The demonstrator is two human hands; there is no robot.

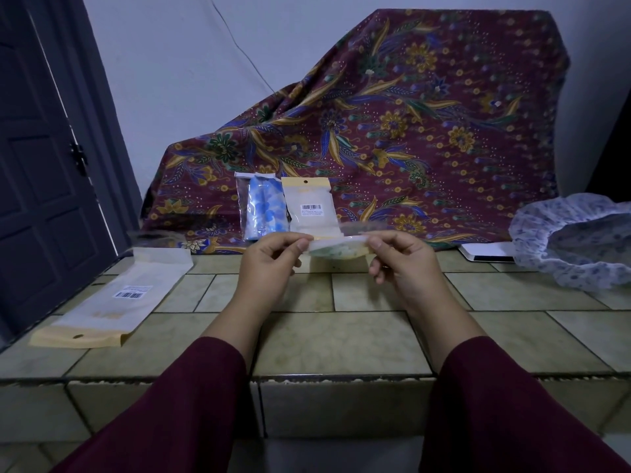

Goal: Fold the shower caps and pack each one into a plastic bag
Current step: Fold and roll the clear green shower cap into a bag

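Observation:
Above the tiled counter [341, 339] I hold a plastic bag [336, 249] with a folded green-patterned shower cap inside it. My left hand [269, 268] pinches its left end and my right hand [403, 264] pinches its right end. The bag lies flat and level between them. A packed bag with a blue-flowered cap [264, 208] and another packed bag with a barcode label [309, 208] lean against the patterned cloth behind. An unfolded white cap with small blue flowers [573, 247] lies at the right. An empty bag with a yellow header [109, 302] lies flat at the left.
A maroon batik cloth [409, 114] covers something bulky at the back of the counter. A dark door [44, 165] stands at the left. A white flat object [488, 252] lies partly under the loose cap. The counter's front edge runs just below my forearms.

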